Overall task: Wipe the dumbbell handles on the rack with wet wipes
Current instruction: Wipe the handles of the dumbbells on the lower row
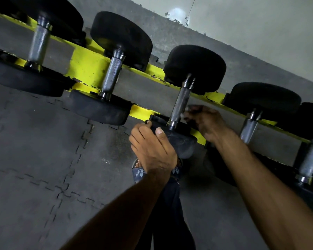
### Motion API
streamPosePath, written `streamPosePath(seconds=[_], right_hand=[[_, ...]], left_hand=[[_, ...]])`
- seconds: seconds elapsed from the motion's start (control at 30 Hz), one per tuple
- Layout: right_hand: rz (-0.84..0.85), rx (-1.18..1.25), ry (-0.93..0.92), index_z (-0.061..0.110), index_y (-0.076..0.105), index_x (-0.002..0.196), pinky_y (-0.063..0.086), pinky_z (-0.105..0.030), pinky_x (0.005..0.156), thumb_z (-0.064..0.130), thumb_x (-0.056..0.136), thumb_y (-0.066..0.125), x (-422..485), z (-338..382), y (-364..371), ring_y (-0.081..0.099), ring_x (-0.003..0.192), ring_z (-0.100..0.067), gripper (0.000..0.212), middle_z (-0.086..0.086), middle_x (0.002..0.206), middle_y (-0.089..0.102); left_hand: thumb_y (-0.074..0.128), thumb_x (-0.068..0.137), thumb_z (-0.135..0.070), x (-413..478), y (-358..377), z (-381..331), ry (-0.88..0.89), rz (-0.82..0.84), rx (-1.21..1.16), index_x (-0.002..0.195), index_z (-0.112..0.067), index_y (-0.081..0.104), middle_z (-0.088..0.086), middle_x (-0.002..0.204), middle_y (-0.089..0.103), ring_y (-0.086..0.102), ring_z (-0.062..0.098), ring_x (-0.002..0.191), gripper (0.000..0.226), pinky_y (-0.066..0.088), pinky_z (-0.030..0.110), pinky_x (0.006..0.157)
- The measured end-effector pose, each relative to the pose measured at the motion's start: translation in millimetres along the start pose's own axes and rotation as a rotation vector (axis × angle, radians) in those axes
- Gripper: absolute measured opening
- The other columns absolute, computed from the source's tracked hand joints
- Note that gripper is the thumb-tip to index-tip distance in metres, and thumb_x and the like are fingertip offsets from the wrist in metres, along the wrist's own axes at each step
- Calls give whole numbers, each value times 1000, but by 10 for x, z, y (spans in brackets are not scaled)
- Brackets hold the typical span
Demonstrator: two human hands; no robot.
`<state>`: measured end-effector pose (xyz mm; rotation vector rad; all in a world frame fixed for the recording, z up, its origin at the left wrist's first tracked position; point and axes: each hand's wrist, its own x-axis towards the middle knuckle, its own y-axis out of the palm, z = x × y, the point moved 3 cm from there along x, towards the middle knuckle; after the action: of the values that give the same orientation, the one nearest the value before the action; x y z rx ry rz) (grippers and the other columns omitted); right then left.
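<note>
With near head [182, 142] clamped in the left hand [152, 147], handle [180, 103] just above should be wiped full-length; right hand [207, 122] too blurred, grip can't be told.

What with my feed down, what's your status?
Left hand gripping dumbbell's near weight. Right hand blurred beside handle; wipe not discernible. Nothing blocking.

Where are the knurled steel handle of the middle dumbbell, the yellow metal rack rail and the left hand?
knurled steel handle [180, 103], head view, middle of the shaft.
yellow metal rack rail [87, 67], head view, bare painted face.
left hand [152, 148], head view, its back; grips the black rubber near head [181, 139].
</note>
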<state>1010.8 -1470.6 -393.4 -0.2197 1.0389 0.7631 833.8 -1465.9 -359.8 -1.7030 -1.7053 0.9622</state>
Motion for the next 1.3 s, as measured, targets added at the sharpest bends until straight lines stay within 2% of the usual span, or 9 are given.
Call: streamPosePath(seconds=[0.17, 0.37, 0.5, 0.6, 0.73, 0.87, 1.0, 1.13, 1.3], right_hand=[[-183, 184, -325, 3, 69, 90, 60, -34, 79, -16, 78, 68, 67, 243, 158, 73, 75, -20, 23, -7, 83, 74], [-9, -913, -768, 15, 79, 91, 53, -22, 81, 3, 77, 79, -396, 43, 214, 68, 89, -5, 18, 3, 94, 75], [-99, -1405, -1047, 11, 74, 106, 54, -37, 84, 2, 85, 64, -320, 296, 477, 64, 102, -25, 25, -4, 109, 72], [-181, -1747, -966, 13, 68, 86, 52, -36, 66, 2, 80, 58, -183, 495, 719, 66, 91, -33, 15, -7, 91, 69], [123, -1950, -690, 15, 69, 92, 42, -30, 67, 9, 85, 58, -133, 472, 991, 65, 96, -35, 14, -12, 96, 68], [-115, -2187, -808, 8, 68, 110, 52, -41, 80, 5, 93, 50, -86, 602, 1197, 64, 102, -40, 25, -17, 107, 68], [65, -2227, -705, 13, 69, 109, 50, -35, 79, 13, 90, 54, -72, 507, 1163, 64, 105, -35, 24, -11, 110, 69], [242, -1902, -666, 20, 73, 92, 49, -30, 74, 19, 78, 65, -176, 372, 999, 66, 98, -28, 16, -2, 99, 72], [-227, -1314, -829, 13, 64, 78, 46, -33, 65, 14, 81, 64, -244, 408, 539, 60, 83, -23, 3, -3, 87, 65]], left_hand=[[25, 101, -37, 2, -7, 4, 0, -3, 0, 110, -6, 51, 9, 110, 47, 45, 25, 98, 41, 40, 43, 85], [26, 100, -37, -3, -12, -20, -4, -1, -9, 111, -4, 52, 12, 113, 49, 46, 28, 100, 43, 38, 43, 86], [25, 101, -38, -1, -12, -15, -4, 11, 0, 110, -5, 52, 11, 113, 49, 46, 27, 100, 44, 39, 43, 86], [24, 101, -39, -1, -7, -8, -13, 13, 1, 111, -6, 52, 9, 113, 48, 45, 26, 100, 44, 39, 43, 87], [23, 102, -41, -7, -19, -12, -2, 15, 2, 110, -7, 50, 10, 113, 48, 46, 28, 99, 45, 39, 45, 87], [22, 102, -41, -4, -16, -13, -12, 11, 10, 109, -7, 50, 10, 113, 48, 46, 28, 99, 45, 40, 46, 87], [22, 102, -41, -4, -23, -12, -16, 36, 28, 108, -8, 49, 10, 113, 47, 45, 27, 100, 43, 40, 45, 87], [21, 102, -41, -6, -42, -36, -39, 63, 37, 109, -7, 49, 11, 113, 47, 45, 29, 101, 45, 42, 48, 86], [25, 102, -38, -7, -79, -70, -32, 83, 46, 106, -8, 46, 12, 112, 47, 45, 30, 100, 37, 43, 46, 85]])
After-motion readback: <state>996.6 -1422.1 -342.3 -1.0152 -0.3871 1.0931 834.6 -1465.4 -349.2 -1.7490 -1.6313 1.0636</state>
